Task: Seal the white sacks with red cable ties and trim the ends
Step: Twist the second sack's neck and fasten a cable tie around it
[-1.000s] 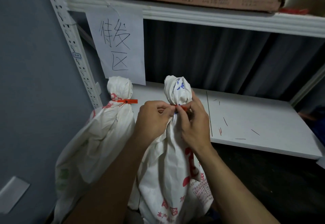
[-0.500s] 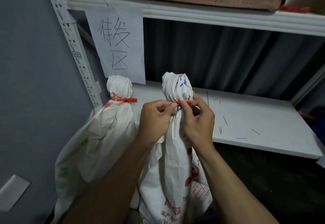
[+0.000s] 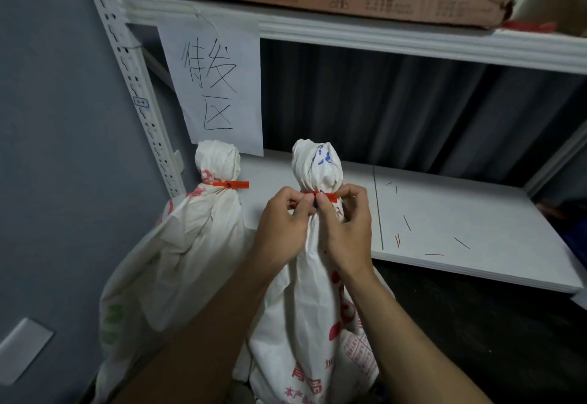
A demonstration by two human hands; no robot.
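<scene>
Two white sacks stand side by side in front of a shelf. The left sack (image 3: 193, 245) has its neck closed by a red cable tie (image 3: 230, 185) whose end sticks out to the right. The right sack (image 3: 317, 308) has its neck bunched, and a second red cable tie (image 3: 327, 196) circles it. My left hand (image 3: 282, 225) pinches that tie's tail at the left of the neck. My right hand (image 3: 346, 229) pinches the tie's head at the front of the neck. The tie's back half is hidden behind the sack.
A white shelf board (image 3: 460, 222) lies behind the sacks with several cut red tie ends (image 3: 406, 222) scattered on it. A handwritten paper sign (image 3: 216, 86) hangs from the upper shelf (image 3: 381, 38). A perforated upright (image 3: 133, 86) and grey wall stand at left.
Both hands and the right sack's neck have shifted slightly up and left; more of the red tie shows between the fingers. The left sack is unchanged.
</scene>
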